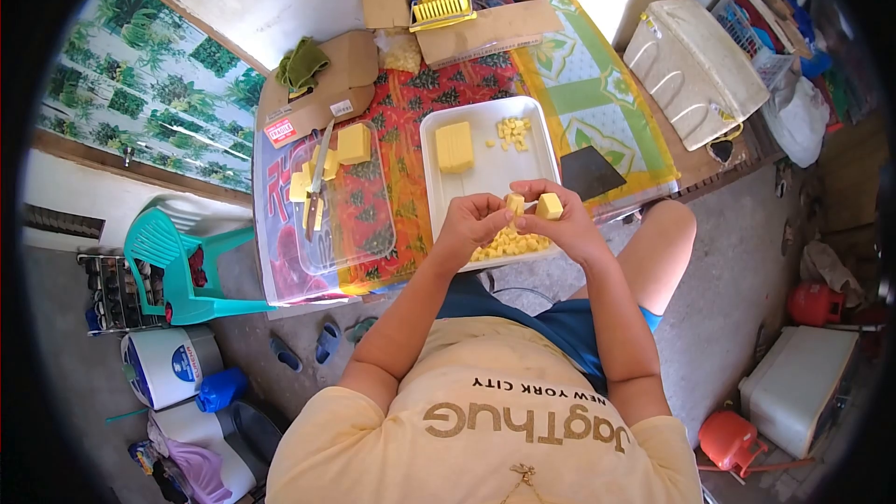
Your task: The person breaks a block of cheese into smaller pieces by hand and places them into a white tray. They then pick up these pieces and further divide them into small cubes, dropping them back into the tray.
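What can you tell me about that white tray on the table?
The white tray is shallow and rectangular, with rounded corners and a raised rim; its material is unclear. It lies flat on the patterned table cover. A large yellow block with parallel lines sits far left, small yellow cubes far right, and a heap of small yellow pieces at the near end, partly hidden by the hands.
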A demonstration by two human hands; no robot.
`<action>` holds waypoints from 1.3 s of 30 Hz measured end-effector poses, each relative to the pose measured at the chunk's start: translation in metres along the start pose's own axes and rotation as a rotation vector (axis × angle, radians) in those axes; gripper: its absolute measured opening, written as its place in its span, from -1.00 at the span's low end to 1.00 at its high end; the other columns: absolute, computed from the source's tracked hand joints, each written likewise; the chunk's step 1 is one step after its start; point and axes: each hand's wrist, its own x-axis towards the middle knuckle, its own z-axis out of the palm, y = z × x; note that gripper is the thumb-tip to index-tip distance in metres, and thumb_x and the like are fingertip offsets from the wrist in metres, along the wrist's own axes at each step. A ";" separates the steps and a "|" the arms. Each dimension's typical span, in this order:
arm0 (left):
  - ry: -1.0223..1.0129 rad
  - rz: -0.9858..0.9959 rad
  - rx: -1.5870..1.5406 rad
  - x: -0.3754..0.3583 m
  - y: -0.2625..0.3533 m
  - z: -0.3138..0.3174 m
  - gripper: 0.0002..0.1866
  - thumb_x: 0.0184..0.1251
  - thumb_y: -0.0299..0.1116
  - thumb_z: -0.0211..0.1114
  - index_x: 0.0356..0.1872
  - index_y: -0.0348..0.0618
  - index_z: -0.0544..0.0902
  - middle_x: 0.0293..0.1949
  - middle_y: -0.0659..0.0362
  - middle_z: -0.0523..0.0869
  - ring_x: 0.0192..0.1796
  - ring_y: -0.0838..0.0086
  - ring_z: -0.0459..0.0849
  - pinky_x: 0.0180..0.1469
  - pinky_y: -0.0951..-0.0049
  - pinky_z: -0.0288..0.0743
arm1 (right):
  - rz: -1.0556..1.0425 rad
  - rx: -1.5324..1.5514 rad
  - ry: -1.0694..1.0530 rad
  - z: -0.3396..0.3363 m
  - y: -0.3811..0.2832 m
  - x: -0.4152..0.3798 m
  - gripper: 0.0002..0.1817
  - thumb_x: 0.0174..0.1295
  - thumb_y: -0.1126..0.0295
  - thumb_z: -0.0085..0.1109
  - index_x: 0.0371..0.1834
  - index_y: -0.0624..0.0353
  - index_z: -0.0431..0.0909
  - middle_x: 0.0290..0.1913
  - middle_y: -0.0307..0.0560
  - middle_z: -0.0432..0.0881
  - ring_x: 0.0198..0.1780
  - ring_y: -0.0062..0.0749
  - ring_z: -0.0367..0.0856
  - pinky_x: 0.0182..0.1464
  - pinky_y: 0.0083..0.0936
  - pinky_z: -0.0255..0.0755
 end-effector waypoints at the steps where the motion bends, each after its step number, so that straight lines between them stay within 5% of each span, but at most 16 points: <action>1: -0.004 -0.001 -0.014 0.001 -0.002 -0.001 -0.79 0.25 -0.32 0.37 -0.33 -0.30 0.64 -0.60 0.29 0.56 -0.63 0.75 0.39 -0.59 0.72 0.22 | -0.002 0.000 0.002 -0.001 0.001 0.000 -0.54 0.09 0.58 0.36 0.11 0.23 0.54 -0.15 -0.30 0.44 -0.18 -0.63 0.58 -0.13 -0.65 0.51; 17: -0.056 -0.019 0.008 0.000 0.002 -0.003 -0.79 0.26 -0.31 0.37 -0.35 -0.28 0.63 -0.61 0.30 0.53 -0.62 0.73 0.39 -0.56 0.69 0.26 | 0.003 -0.015 -0.004 -0.002 0.000 -0.001 -0.61 0.08 0.62 0.32 0.02 0.27 0.57 -0.07 -0.22 0.61 -0.20 -0.63 0.58 -0.11 -0.61 0.54; 26: -0.007 -0.024 0.090 0.001 -0.001 -0.002 -0.68 0.38 -0.15 0.24 -0.43 -0.21 0.60 -0.65 0.32 0.47 -0.64 0.72 0.37 -0.57 0.69 0.25 | 0.031 -0.153 -0.022 0.001 0.002 -0.001 -0.59 0.10 0.58 0.32 0.07 0.28 0.56 -0.21 -0.23 0.66 -0.24 -0.67 0.59 -0.16 -0.65 0.51; 39: -0.058 -0.056 -0.160 0.001 -0.003 -0.006 -0.66 0.43 -0.15 0.05 -0.35 -0.22 0.61 -0.62 0.25 0.51 -0.62 0.60 0.42 -0.56 0.59 0.30 | 0.076 0.158 0.059 -0.007 0.007 0.002 -0.63 0.17 0.54 0.14 0.09 0.26 0.51 -0.11 -0.20 0.53 -0.13 -0.53 0.57 -0.20 -0.54 0.57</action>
